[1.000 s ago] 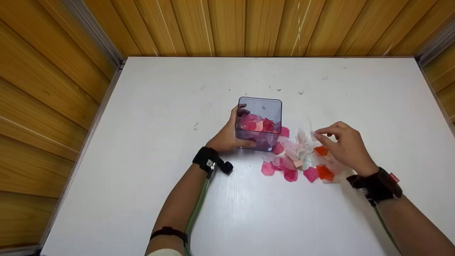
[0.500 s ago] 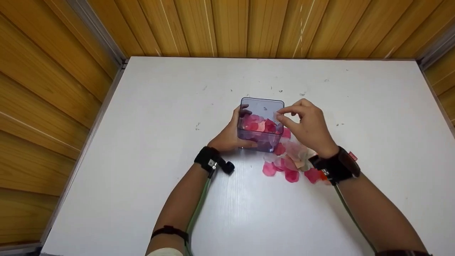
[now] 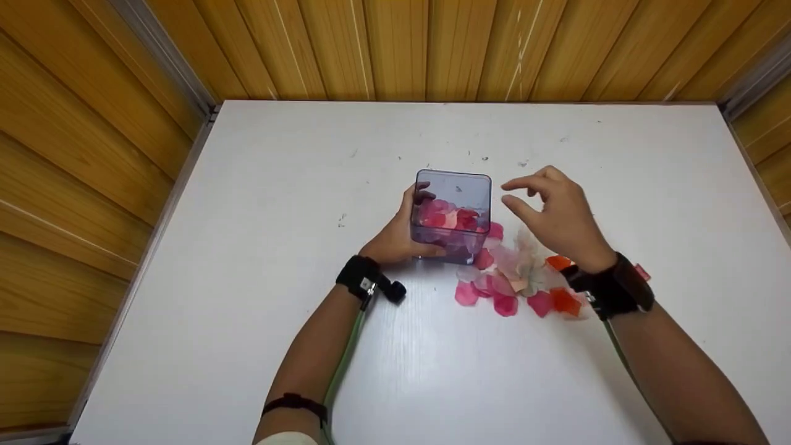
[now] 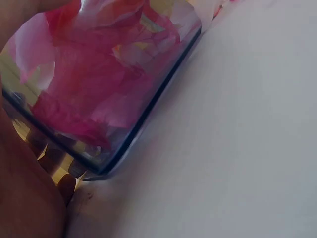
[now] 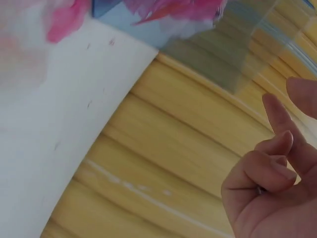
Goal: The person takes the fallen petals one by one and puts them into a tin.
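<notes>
Left hand [image 3: 394, 239]: curled firmly round a square-mouthed, see-through violet-grey plastic box [image 3: 462, 248]; thumb laid across the near wall, other fingertips round the far left side. Box walls smooth and glossy, corners rounded, rim a thin dark line; mouth faces up toward the head camera. Box is near mid-counter; whether its base touches the surface, cannot tell.

Contents: a loose heap of thin petals [image 3: 450, 216], pink, red and pale peach, crumpled and overlapping, seen through the mouth. Left wrist view shows them pressed close to the clear wall, edges wavy, some slightly translucent.

Right hand [image 3: 563, 216]: raised just beside the box on its right; thumb and index finger apart with a gap between tips, remaining fingers loosely bent, as the right wrist view confirms.

Below it, a scattered patch of rounded, cloth-like loose petals [image 3: 505, 281] in deep pink, pale pink, whitish and orange; several overlap, the nearest lying just beside the box's right wall.

Surface: smooth white counter [image 3: 247, 247] with small dark scuffs. Behind: yellow-brown wood-grain panelling [image 3: 395, 49] with vertical grooves. Black fabric-like wrist straps [image 3: 359, 276] on both wrists, with green cables [image 3: 347, 346] running along the forearms
</notes>
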Demonstrator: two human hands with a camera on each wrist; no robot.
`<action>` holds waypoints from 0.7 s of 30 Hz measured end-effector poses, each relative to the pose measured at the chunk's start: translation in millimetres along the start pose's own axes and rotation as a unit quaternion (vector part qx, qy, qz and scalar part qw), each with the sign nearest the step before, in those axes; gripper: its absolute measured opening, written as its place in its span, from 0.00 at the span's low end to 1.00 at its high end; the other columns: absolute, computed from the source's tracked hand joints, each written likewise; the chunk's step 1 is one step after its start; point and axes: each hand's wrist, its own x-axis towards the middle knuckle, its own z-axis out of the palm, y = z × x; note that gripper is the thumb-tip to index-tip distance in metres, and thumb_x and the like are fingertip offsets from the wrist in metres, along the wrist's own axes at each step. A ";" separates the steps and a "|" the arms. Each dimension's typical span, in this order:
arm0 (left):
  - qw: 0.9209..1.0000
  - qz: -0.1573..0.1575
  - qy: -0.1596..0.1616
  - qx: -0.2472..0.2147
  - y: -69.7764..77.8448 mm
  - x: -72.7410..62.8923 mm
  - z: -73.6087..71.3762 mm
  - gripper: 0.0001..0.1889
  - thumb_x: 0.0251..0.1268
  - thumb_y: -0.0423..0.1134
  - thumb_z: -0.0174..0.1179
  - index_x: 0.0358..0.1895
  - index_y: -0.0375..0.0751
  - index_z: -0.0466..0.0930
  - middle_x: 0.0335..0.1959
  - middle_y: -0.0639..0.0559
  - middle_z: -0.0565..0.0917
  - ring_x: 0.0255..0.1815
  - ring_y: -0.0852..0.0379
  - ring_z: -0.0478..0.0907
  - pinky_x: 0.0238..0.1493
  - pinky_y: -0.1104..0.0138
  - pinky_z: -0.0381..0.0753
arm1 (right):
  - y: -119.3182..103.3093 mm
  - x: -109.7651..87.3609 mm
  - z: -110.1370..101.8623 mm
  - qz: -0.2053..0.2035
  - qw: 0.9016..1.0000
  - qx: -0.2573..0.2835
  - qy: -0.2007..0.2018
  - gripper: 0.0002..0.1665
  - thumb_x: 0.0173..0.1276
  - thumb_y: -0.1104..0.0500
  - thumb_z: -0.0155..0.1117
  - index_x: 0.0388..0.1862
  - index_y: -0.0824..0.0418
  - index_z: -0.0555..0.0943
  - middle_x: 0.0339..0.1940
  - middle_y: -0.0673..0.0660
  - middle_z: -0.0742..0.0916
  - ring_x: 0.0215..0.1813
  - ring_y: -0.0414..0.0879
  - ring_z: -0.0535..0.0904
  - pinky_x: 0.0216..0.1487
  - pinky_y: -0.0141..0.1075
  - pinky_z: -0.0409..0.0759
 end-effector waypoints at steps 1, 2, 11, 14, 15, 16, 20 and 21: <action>1.000 0.001 -0.002 -0.003 4.3 -1.5 0.2 0.63 0.46 0.33 0.81 0.79 0.38 0.39 0.74 0.33 0.59 0.76 0.49 0.59 0.78 0.61 0.56 | 4.4 -6.3 -6.3 0.002 1.000 -0.010 0.000 0.13 0.71 0.61 0.71 0.52 0.64 0.89 0.36 0.60 0.80 0.39 0.50 0.68 0.38 0.41 0.65; 1.000 0.001 -0.004 -0.005 7.8 -2.5 0.3 0.62 0.47 0.33 0.80 0.79 0.39 0.40 0.74 0.33 0.58 0.76 0.49 0.59 0.78 0.61 0.56 | 10.0 -12.8 -12.2 0.005 1.000 -0.022 -0.004 0.13 0.71 0.61 0.71 0.52 0.64 0.89 0.36 0.60 0.80 0.38 0.50 0.68 0.37 0.41 0.65; 1.000 -0.005 0.010 0.005 -5.8 0.3 -1.0 0.65 0.45 0.34 0.83 0.80 0.44 0.41 0.73 0.42 0.61 0.75 0.54 0.60 0.78 0.63 0.55 | 74.4 -64.7 -35.0 0.045 0.990 -0.116 -0.061 0.12 0.66 0.64 0.75 0.47 0.66 0.89 0.33 0.59 0.80 0.33 0.52 0.72 0.29 0.37 0.70; 1.000 -0.007 0.011 0.017 -15.2 3.1 -0.7 0.66 0.44 0.36 0.83 0.81 0.46 0.40 0.74 0.44 0.62 0.75 0.56 0.61 0.78 0.63 0.56 | 88.9 -76.5 -29.4 0.074 0.985 -0.129 -0.084 0.13 0.66 0.60 0.76 0.46 0.67 0.89 0.33 0.59 0.80 0.34 0.52 0.73 0.30 0.39 0.72; 1.000 -0.006 0.011 0.017 -16.9 4.0 -0.5 0.66 0.44 0.36 0.83 0.81 0.47 0.40 0.74 0.44 0.62 0.75 0.56 0.61 0.78 0.62 0.56 | 92.3 -79.1 -27.0 0.083 0.984 -0.130 -0.089 0.14 0.66 0.59 0.76 0.46 0.68 0.89 0.33 0.60 0.81 0.34 0.53 0.74 0.30 0.40 0.72; 1.000 -0.005 0.012 0.017 -17.7 4.0 -1.0 0.66 0.44 0.36 0.83 0.81 0.47 0.40 0.74 0.44 0.62 0.74 0.56 0.61 0.78 0.62 0.57 | 95.0 -80.4 -23.8 0.093 0.982 -0.130 -0.096 0.16 0.66 0.57 0.76 0.45 0.68 0.89 0.33 0.60 0.81 0.34 0.53 0.74 0.31 0.41 0.73; 1.000 0.002 0.010 0.014 -18.9 4.3 -1.8 0.65 0.46 0.37 0.83 0.80 0.46 0.41 0.74 0.42 0.62 0.74 0.56 0.61 0.77 0.63 0.58 | 101.4 -80.9 -14.3 0.131 0.978 -0.116 -0.109 0.17 0.65 0.54 0.78 0.42 0.67 0.89 0.33 0.60 0.82 0.36 0.54 0.76 0.33 0.43 0.74; 1.000 0.004 0.010 0.014 -19.5 4.3 -2.0 0.65 0.46 0.38 0.83 0.80 0.46 0.41 0.74 0.43 0.62 0.74 0.57 0.62 0.77 0.63 0.58 | 102.2 -80.1 -13.0 0.140 0.978 -0.109 -0.114 0.16 0.64 0.55 0.78 0.42 0.67 0.89 0.34 0.60 0.83 0.37 0.55 0.76 0.34 0.43 0.75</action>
